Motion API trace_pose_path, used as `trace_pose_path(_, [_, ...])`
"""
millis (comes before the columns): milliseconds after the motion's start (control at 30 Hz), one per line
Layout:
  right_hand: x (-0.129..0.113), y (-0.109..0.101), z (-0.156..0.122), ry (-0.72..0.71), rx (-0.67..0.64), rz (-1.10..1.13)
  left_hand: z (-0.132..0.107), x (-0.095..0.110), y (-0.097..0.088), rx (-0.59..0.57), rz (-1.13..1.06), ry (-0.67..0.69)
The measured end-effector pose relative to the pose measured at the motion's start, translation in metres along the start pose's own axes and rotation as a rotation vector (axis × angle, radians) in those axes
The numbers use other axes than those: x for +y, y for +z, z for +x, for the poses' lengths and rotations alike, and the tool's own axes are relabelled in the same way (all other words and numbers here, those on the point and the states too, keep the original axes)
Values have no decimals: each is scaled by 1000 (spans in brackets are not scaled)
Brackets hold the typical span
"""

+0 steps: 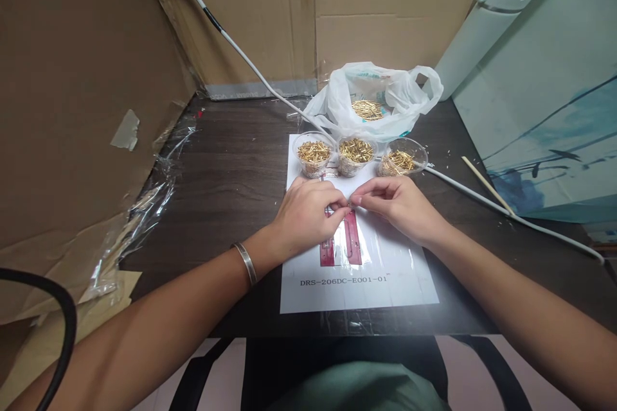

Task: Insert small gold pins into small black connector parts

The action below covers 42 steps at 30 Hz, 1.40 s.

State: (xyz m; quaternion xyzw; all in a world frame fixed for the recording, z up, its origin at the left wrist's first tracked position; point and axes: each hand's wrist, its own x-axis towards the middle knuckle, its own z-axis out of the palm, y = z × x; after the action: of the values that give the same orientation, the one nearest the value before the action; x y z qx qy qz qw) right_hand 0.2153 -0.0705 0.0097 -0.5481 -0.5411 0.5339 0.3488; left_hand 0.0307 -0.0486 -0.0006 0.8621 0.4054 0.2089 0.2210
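Observation:
My left hand (pixel 313 210) and my right hand (pixel 398 205) meet over a printed white sheet (pixel 308 298), both with fingers pinched. Whatever lies between the fingertips is too small to make out. Under the hands, the sheet shows a red printed picture (pixel 353 241), partly covered by my left hand. Just beyond the fingers stand three clear plastic cups: a left cup (pixel 313 170), a middle cup (pixel 353 168) and a right cup (pixel 414 164). Each cup holds many small gold-coloured metal pins (pixel 357 149).
Behind the cups an open white plastic bag (pixel 332 103) holds longer gold-coloured pins (pixel 367 110). A white cable (pixel 250 64) crosses the dark table (pixel 231 167) behind the cups. A thin wooden stick (pixel 486 185) lies at the right. Cardboard walls (pixel 255 26) enclose the back and left.

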Motion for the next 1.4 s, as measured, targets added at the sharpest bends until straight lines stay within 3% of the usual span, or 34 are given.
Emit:
trace_pose_path(500, [3, -1, 0, -26, -35, -145, 0, 0, 0, -9, -3, -7])
trace_pose_path(1100, [5, -2, 0, -35, -67, -157, 1, 3, -2, 24, -139, -71])
trace_pose_path(1400, [0, -5, -4, -118, -16, -424, 1, 2, -1, 18, -96, -11])
